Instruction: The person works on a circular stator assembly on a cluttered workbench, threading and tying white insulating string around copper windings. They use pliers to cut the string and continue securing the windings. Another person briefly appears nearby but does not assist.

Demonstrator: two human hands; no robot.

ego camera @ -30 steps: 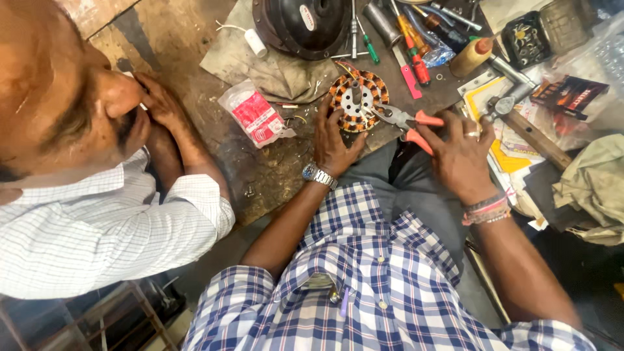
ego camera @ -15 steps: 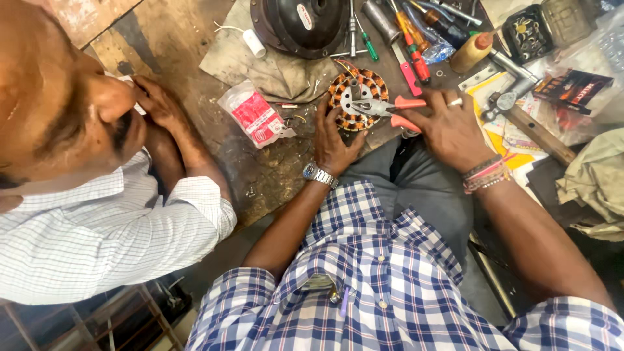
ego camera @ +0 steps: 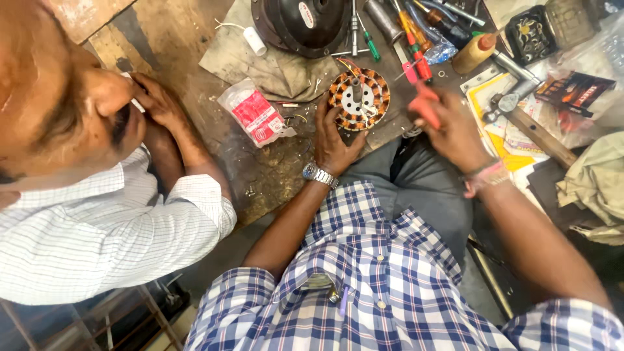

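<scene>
A round motor stator [ego camera: 359,99] with orange copper windings lies on the worn wooden bench [ego camera: 195,39]. My left hand [ego camera: 335,140], with a wristwatch on the wrist, grips the stator's near left edge. My right hand [ego camera: 452,127] is closed around red-handled pliers [ego camera: 426,107] just right of the stator; the pliers' jaws are hidden or blurred.
A dark round motor housing [ego camera: 302,23] sits beyond the stator on a cloth. Screwdrivers [ego camera: 416,39], a glue bottle [ego camera: 474,53], a hammer [ego camera: 526,123] and boxes lie at the right. A red-and-white packet [ego camera: 255,117] lies left. Another person [ego camera: 97,195] leans on the bench at the left.
My right hand has drawn the pliers off the stator and back to its right side. My left hand stays on the stator. The camera has moved in closer.
</scene>
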